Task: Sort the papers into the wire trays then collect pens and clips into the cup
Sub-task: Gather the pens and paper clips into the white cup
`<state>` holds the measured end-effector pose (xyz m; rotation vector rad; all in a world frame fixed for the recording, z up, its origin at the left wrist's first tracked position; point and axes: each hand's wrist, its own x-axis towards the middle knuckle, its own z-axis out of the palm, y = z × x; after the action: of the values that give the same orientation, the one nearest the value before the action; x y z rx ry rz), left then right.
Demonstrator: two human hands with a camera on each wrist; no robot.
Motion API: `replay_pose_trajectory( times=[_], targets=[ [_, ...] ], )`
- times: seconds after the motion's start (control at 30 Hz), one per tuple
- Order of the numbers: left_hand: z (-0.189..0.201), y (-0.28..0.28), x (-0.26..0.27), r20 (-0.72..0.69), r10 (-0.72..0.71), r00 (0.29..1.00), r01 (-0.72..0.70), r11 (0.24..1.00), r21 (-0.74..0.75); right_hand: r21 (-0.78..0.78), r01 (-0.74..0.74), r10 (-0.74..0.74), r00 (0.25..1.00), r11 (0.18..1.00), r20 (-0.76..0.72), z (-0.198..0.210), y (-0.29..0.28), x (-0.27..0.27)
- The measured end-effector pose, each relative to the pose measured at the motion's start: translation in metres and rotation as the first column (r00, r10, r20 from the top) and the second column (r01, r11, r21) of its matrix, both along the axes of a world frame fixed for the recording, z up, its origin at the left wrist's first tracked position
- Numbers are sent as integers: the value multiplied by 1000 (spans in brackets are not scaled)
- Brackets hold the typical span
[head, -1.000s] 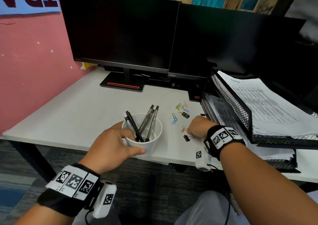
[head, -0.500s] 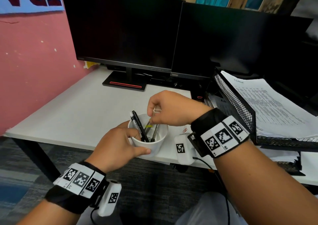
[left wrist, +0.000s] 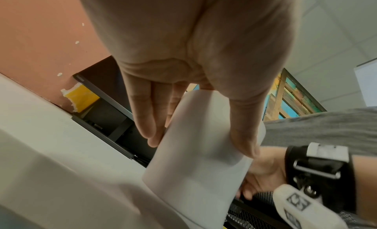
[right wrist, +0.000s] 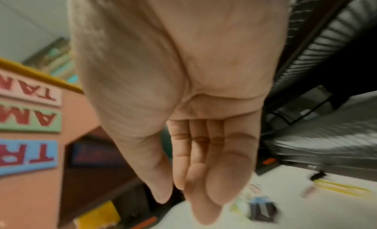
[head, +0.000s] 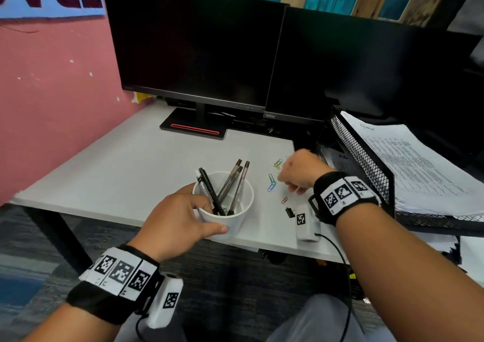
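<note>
Two black monitors (head: pixel 199 46) stood side by side at the back of the pale grey desk (head: pixel 125 169). To the right sat the stacked black wire mesh trays (head: pixel 366 163), the upper one holding a thick pile of printed white papers (head: pixel 419 163), with more sheets in the tier below.

Near the front edge of the desk stood the white round cup (head: pixel 235 218), with several dark pens (head: pixel 230 184) leaning inside it. The left hand (head: pixel 175 224) was wrapped round the cup's side, thumb on the near wall and fingers (left wrist: pixel 142 116) on the far wall, as the left wrist view also showed.

The right hand (head: pixel 301 170) was over the desk between the cup and the trays, just above the scattered clips. In the right wrist view its fingers (right wrist: pixel 206 184) lay straight and close together with the thumb alongside, holding nothing visible.

On the desk beside that hand lay coloured paper clips (head: pixel 271 182), a single pink one (head: pixel 284 200) nearer the front, and a small black binder clip (head: pixel 289 212) closest to the desk edge.
</note>
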<state>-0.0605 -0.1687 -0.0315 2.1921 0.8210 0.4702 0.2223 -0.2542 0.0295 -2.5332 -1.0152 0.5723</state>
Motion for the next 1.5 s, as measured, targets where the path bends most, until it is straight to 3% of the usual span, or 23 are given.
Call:
replay_pose_trajectory(
  times=[0.1, 0.33, 0.47, 0.93, 1.2, 1.3, 1.37, 1.43, 1.5],
  targets=[
    [0, 0, -2, 0, 3, 1000, -3, 1000, 5, -198, 22, -5, 996, 980, 86, -24, -5, 12],
    [0, 4, -6, -9, 20, 1000, -20, 1000, 16, -317, 26, 12, 993, 948, 119, -44, 0, 10],
    [0, 2, -5, -5, 15, 1000, -15, 1000, 16, -248, -39, 72, 989, 968, 127, -47, 4, 7],
    [0, 3, -6, -15, 39, 999, -39, 999, 23, -63, -1, 0, 1000, 998, -9, -58, 0, 11],
    [-1, 2, -9, -19, 42, 999, -41, 999, 15, -122, -93, 95, 995, 988, 10, -53, 3, 8],
    [-2, 3, -11, -7, 39, 999, -39, 999, 2, -23, -30, 28, 998, 999, -55, -53, 0, 20],
    [-1, 4, -12, -12, 39, 999, -39, 999, 8, 143, 106, -72, 972, 984, -224, -49, 0, 30],
    [0, 4, -12, 4, 44, 999, -44, 999, 4, 271, 337, -190, 872, 902, -451, -42, 0, 35],
    [0, 3, -12, 17, 47, 999, -47, 999, -1, 312, 480, -246, 787, 820, -565, -37, 0, 36]
  ],
)
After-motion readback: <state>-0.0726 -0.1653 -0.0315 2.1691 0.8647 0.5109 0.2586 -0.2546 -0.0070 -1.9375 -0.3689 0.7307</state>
